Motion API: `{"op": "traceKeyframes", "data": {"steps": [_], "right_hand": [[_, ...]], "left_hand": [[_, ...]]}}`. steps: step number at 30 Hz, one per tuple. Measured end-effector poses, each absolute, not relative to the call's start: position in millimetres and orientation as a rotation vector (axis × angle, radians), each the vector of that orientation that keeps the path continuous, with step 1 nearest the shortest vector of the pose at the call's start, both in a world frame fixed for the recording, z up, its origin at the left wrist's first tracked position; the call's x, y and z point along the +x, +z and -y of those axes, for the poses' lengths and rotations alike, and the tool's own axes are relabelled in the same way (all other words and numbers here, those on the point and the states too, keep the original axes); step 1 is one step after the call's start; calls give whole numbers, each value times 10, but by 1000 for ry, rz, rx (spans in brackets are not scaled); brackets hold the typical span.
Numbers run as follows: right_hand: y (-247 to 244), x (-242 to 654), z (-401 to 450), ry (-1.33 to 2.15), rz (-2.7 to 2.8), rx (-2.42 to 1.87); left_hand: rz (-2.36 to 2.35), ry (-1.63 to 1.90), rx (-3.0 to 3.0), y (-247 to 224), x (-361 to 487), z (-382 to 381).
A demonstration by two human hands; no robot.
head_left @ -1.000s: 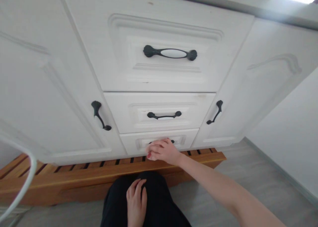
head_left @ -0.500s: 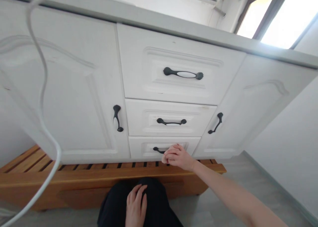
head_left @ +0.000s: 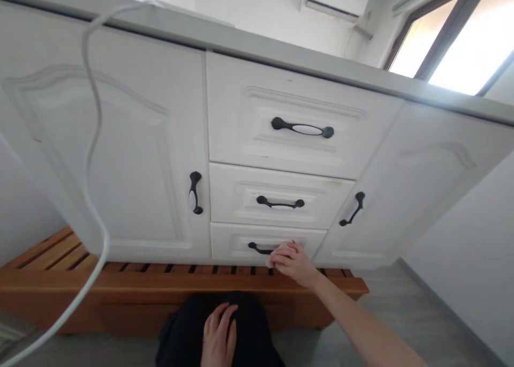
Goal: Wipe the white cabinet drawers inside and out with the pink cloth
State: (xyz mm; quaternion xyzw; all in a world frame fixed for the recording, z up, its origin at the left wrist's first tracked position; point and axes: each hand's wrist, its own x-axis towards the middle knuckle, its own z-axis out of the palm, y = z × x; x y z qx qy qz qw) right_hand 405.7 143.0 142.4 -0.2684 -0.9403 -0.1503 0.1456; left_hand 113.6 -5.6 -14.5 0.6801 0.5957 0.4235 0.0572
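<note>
My right hand (head_left: 292, 261) is closed around what looks like a pale pinkish cloth (head_left: 274, 259), mostly hidden by the fingers. It presses against the right part of the dark handle (head_left: 260, 248) on the bottom drawer (head_left: 229, 244). That drawer is closed, as are the middle drawer (head_left: 231, 213) and the top drawer (head_left: 228, 142) above it. My left hand (head_left: 219, 332) lies loosely on my dark-trousered knee, its fingers stretched and holding nothing.
White cabinet doors with dark handles flank the drawers: a left door (head_left: 132, 158) and a right door (head_left: 385, 217). The cabinet stands on a slatted wooden bench (head_left: 160, 282). A white cable (head_left: 96, 222) hangs down at left. A wall (head_left: 461, 238) rises at right.
The view has shifted slightly, so the cabinet sits lower and further right. My right hand still works at the bottom handle with the cloth; my left hand stays on the knee.
</note>
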Motion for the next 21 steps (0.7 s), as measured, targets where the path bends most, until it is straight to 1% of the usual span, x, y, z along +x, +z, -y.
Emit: {"op": "traceKeyframes", "data": {"steps": [4, 8, 12, 17, 19, 21], "right_hand": [[1390, 4444, -1420, -583, 2653, -797], [1302, 4705, -1369, -564, 2599, -958], [1014, 4788, -1191, -497, 2433, -1194], [600, 4881, -659, -396, 2001, -1494], [459, 4862, -370, -346, 1893, -1516], [332, 4770, -62, -275, 1900, -1487]], "left_hand": [[-1816, 1255, 2031, -151, 1093, 81], [-1804, 1258, 2039, -138, 1100, 76], [-1810, 1276, 2093, -143, 1109, 55], [-1821, 1311, 2230, -283, 1036, 0], [-1831, 1316, 2272, -364, 1006, -24], [-1849, 1322, 2299, -413, 1003, -45]]}}
